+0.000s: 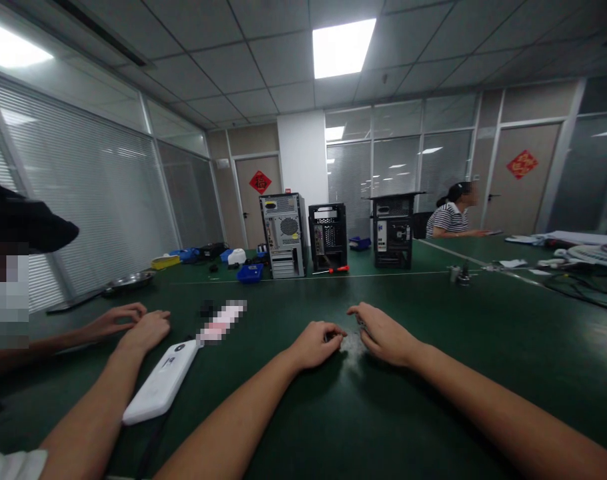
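My left hand (316, 344) rests low over the green table (433, 413), its fingers curled in with the thumb close to them. A dark bit shows between these fingers, too small to name. Facing it across a narrow gap, my right hand (387, 339) is bent downward, with the index finger reaching forward and the thumb lower. Under its fingers is a small greyish thing that I cannot make out. Beyond both hands a red-handled screwdriver (339, 269) lies in front of the middle computer case (328, 237).
Two more computer cases (286, 237) (393, 233) stand along the back. A white power bank-like device (163, 381) lies left, beside another person's hands (146, 330). Blue bins (250, 273), a metal bowl (131, 281) and small metal parts (462, 275) sit farther off. Another person (451, 217) sits back right.
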A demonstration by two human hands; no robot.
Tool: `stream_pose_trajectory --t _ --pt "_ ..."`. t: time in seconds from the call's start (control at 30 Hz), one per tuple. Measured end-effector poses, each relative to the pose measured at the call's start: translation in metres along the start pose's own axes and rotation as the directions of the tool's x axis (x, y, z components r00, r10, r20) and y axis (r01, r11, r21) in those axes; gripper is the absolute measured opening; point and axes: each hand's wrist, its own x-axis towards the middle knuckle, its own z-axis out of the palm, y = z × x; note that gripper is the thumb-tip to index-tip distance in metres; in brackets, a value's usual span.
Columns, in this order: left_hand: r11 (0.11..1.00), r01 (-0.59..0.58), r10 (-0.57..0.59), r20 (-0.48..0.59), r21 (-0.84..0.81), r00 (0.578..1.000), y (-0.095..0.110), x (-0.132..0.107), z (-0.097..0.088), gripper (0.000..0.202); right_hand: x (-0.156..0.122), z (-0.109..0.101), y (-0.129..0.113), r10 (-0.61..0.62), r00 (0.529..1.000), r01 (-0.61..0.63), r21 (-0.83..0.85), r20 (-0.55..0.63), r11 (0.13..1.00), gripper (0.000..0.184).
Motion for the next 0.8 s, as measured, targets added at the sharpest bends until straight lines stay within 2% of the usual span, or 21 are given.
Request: stream_pose_trajectory --t 0.2,0.37,0.53,0.67,0.8 --pt "0.998 -0.050 0.050 -0.004 0.038 0.999 -0.007 0.001 0.005 0.022 0.003 0.000 -0.015 -0.176 0.975 0.181 -0.021 0.138 0.983 0.028" --pt "0.992 -0.108 0.107 0.023 0.063 0.994 -0.007 0.002 0.004 0.028 0.005 0.007 -0.014 -0.175 0.975 0.187 -0.080 0.137 0.979 0.016" --pt "0.992 -0.092 0.089 0.044 0.086 0.995 -0.006 0.003 0.002 0.044 0.005 0.007 -0.014 -0.181 0.977 0.195 -0.135 0.109 0.971 0.020" --pt "0.994 -0.086 0.084 0.038 0.069 0.996 -0.006 0.003 0.002 0.048 0.007 0.006 -0.004 -0.145 0.983 0.163 -0.172 0.114 0.972 0.027" --pt "0.997 -0.053 0.051 0.036 0.062 0.998 -0.006 0.002 0.002 0.044 0.004 0.000 0.030 0.028 0.991 0.003 -0.241 0.127 0.971 0.036"
